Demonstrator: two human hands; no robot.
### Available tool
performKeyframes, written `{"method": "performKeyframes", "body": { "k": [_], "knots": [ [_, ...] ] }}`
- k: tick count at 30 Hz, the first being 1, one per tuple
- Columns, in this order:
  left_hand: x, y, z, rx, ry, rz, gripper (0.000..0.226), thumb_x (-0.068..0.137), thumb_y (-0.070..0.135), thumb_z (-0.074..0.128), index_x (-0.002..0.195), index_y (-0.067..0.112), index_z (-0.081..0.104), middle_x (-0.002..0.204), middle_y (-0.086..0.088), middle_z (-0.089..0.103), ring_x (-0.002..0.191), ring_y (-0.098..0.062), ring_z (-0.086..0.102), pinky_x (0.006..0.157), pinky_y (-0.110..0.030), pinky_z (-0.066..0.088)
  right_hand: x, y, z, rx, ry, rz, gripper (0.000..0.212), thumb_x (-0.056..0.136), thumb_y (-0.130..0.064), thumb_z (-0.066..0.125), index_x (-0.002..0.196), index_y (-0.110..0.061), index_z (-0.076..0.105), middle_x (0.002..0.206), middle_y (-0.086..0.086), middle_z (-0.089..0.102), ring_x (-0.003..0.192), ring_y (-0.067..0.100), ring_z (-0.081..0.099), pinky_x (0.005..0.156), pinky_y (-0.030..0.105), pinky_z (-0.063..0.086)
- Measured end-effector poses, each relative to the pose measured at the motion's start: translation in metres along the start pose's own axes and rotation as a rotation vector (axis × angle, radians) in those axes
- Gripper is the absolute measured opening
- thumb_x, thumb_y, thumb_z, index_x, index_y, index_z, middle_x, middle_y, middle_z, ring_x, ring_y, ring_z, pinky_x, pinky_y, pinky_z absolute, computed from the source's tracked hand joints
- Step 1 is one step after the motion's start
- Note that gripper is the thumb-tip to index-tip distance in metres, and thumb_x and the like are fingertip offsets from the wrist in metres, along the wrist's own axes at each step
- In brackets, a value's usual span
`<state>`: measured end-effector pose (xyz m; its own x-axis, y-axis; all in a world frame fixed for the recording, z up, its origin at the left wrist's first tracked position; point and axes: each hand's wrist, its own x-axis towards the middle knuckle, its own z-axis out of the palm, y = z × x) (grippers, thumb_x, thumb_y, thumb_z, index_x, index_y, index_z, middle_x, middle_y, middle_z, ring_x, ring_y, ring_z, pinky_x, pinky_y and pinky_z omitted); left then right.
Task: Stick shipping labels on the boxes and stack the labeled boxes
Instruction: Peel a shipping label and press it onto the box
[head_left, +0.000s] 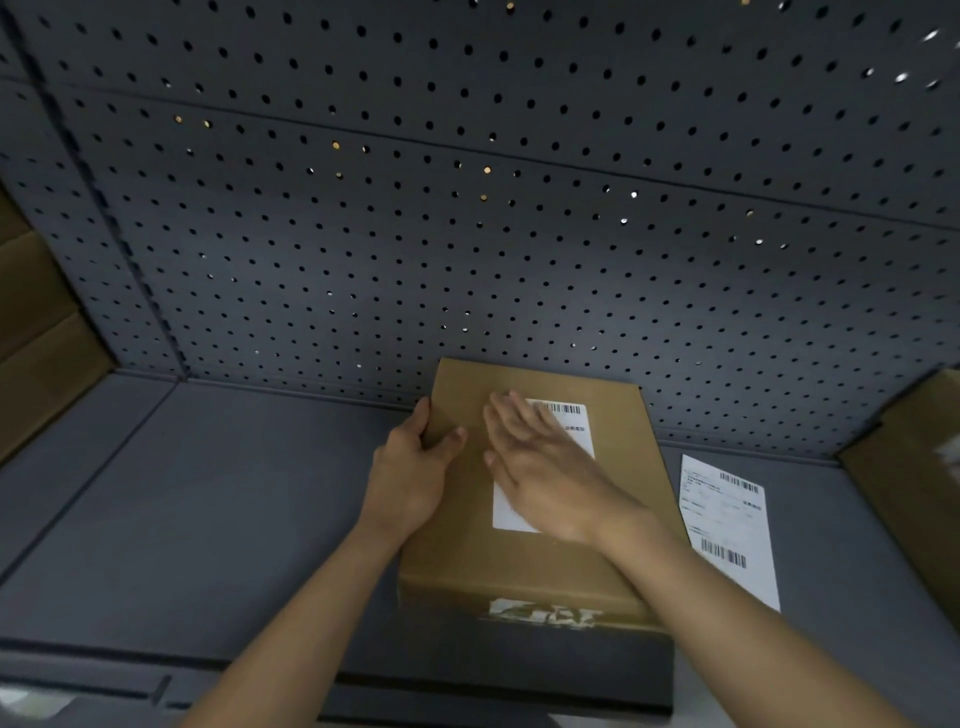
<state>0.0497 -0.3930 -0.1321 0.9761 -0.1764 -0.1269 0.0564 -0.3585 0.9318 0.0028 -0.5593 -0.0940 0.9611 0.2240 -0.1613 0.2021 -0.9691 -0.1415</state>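
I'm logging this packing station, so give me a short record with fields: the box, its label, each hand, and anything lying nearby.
box: brown cardboard, flat on the grey table
label: white, on the box's top
left hand: grips the box's left edge
right hand: flat on the label, fingers straight
loose label: on the table, right of the box

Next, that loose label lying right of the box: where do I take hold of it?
Probably pinch the loose label at its right edge, coming from the right: it lies flat on the table, and its left edge sits close beside the box.
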Motion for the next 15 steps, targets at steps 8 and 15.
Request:
{"method": "performKeyframes", "body": {
  "k": [8,15],
  "knots": [
    [-0.002,0.003,-0.002,0.0,0.004,0.025,0.049,0.094,0.042,0.059,0.141,0.032,0.05,0.115,0.012,0.068,0.108,-0.011,0.063,0.089,-0.027,0.046,-0.054,-0.026,0.007,0.033,-0.033,-0.123,0.066,0.099,-0.051,0.003,0.156,-0.018,-0.004,0.16,-0.009,-0.019,0.142,-0.002,-0.029,0.117,0.021,-0.017],
    [0.0,0.0,-0.004,-0.013,-0.024,0.009,0.058,0.093,0.045,0.06,0.147,0.032,0.042,0.125,0.011,0.065,0.115,-0.012,0.061,0.102,-0.031,0.047,-0.017,0.035,-0.001,0.059,-0.031,0.08,0.062,0.102,-0.054,0.005,0.152,-0.024,-0.016,0.158,-0.007,-0.024,0.145,0.006,-0.024,0.123,0.029,-0.007]
  ]
}}
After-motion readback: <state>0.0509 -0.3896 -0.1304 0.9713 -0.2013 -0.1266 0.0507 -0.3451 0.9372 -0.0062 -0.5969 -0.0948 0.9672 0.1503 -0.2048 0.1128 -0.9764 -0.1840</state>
